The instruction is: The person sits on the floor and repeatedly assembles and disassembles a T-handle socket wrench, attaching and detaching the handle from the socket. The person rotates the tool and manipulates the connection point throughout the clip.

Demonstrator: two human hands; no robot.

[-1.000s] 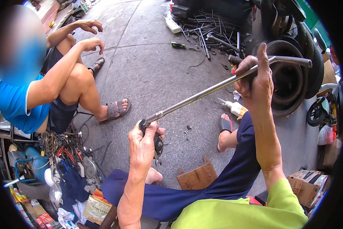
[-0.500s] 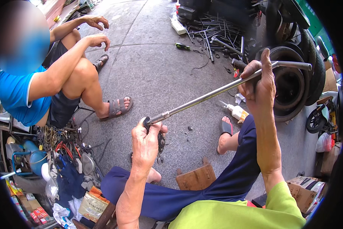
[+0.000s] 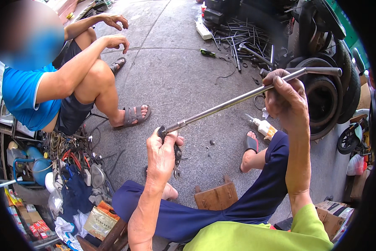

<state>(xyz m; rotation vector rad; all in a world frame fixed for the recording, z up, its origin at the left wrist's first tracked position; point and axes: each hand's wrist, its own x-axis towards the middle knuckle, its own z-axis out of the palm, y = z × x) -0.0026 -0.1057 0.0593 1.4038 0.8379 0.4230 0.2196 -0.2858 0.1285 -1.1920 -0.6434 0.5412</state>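
Head view shows the left hand (image 3: 160, 157) with its fingers curled closed around a black fitting (image 3: 161, 132) at the lower end of a long metal rod (image 3: 229, 104); dark metal parts (image 3: 178, 158) show beside the palm, partly hidden. The right hand (image 3: 286, 98) has its fingers closed on the rod near its bent upper end, the thumb pressed against it. The rod slants up to the right between both hands, above the grey floor (image 3: 188, 79). A white bottle (image 3: 264, 128) is near the right foot (image 3: 250, 152), and a brown wooden piece (image 3: 216, 195) is between the legs (image 3: 261, 190). A person in a blue shirt (image 3: 26, 98) sits at the left
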